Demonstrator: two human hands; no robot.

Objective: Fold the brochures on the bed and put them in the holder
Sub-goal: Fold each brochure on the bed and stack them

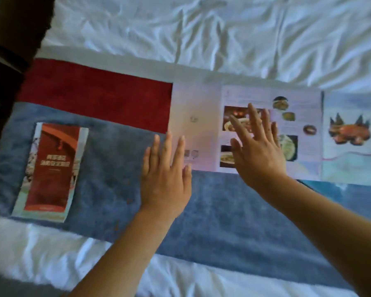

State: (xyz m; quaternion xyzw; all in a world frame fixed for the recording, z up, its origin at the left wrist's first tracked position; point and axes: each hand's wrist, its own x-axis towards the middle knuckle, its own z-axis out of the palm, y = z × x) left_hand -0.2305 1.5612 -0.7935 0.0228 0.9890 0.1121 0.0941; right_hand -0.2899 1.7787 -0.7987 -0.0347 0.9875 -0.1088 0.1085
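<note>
Nearest the bottom edge, a smooth white bed sheet point(51, 254) runs across; just past it sits a fuzzy blue plush bed runner point(223, 211) with a red velvety band point(94, 91) along its far side. Over on the left of the runner lies a glossy red folded paper brochure point(49, 170), a slim rectangle lying flat, a bit tilted, with lots of bare blue around it. The left hand point(165, 179) is flat with straight fingers and holds nothing, its fingertips at the near left corner of a flat pale pink unfolded brochure point(197, 125). The right hand point(257, 155) is fanned wide over the food-photo panel; it's too blurry to tell if it actually touches. A light blue crab-picture panel point(349, 136) butts against the right edge; same sheet or not, can't tell. Beyond that is a rumpled white duvet point(201, 28), all creases.
</note>
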